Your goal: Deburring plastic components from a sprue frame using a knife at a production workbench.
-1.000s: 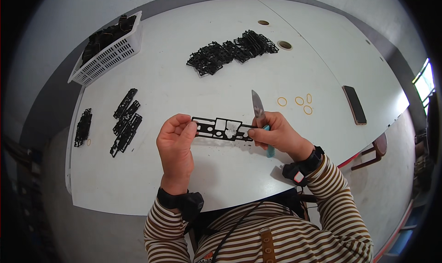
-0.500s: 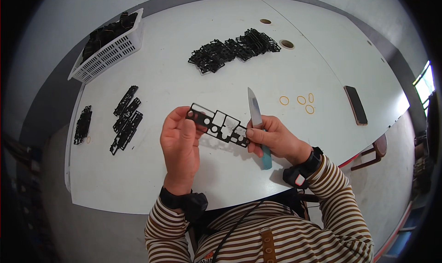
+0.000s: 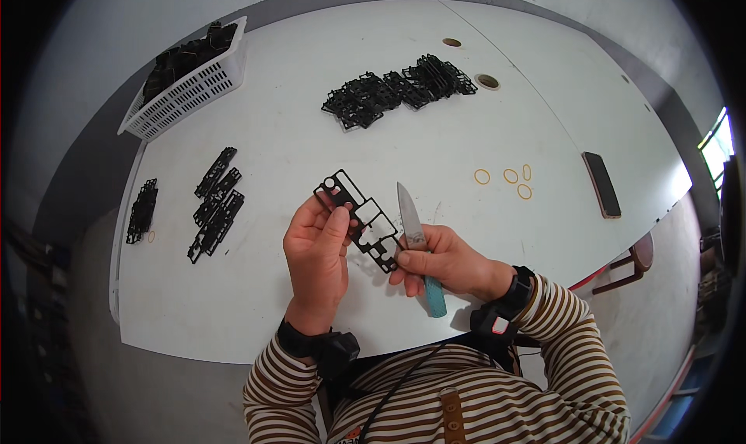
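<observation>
The black frame [image 3: 371,220] is held above the table [image 3: 280,141], slanted from eleven to five o'clock, its ends pinched by the left hand [image 3: 317,253] and right hand [image 3: 447,259], presumably for steadiness. The knife [image 3: 414,235], its blade toward twelve, is also gripped by the right; access from two is narrowed by it. Stacked frames [image 3: 385,92] are seen near twelve, loose frames [image 3: 220,215] at nine, rubber bands [image 3: 510,169] toward three.
</observation>
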`<action>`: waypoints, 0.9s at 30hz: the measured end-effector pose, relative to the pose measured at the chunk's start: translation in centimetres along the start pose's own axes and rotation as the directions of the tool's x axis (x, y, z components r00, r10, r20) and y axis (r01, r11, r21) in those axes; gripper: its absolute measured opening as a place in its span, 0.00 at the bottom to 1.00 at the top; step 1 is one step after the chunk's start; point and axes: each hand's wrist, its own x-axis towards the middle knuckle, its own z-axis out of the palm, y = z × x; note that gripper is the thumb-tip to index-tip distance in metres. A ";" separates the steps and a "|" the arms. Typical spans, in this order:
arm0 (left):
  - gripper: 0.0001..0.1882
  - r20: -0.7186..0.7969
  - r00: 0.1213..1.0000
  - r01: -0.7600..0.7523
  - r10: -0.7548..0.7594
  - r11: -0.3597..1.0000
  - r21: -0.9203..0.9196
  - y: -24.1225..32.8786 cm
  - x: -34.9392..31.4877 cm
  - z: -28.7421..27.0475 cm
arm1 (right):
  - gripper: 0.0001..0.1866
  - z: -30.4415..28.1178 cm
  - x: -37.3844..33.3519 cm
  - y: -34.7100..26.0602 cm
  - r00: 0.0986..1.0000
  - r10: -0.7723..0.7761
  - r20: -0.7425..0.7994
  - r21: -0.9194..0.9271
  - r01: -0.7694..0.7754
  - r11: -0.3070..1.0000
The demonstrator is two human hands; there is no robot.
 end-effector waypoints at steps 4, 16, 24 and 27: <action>0.11 -0.004 1.000 -0.006 0.006 1.000 0.000 0.3 -0.3 0.2 | 0.08 -0.2 -0.2 -0.4 1.000 -0.015 0.019 -0.024 0.015 1.000; 0.15 0.243 0.944 0.154 -0.224 0.949 0.276 -0.6 -2.0 2.0 | 0.09 -1.6 0.1 -2.3 0.922 -0.252 -0.294 -0.158 0.213 0.964; 0.17 0.313 0.916 0.145 -0.252 0.934 0.328 -1.2 -1.8 1.9 | 0.07 -1.7 0.0 -2.1 0.928 -0.272 -0.253 -0.225 0.217 0.950; 0.16 0.305 0.918 0.150 -0.255 0.933 0.328 -1.4 -1.8 1.9 | 0.06 -1.6 -0.1 -2.2 0.936 -0.272 -0.222 -0.218 0.224 0.950</action>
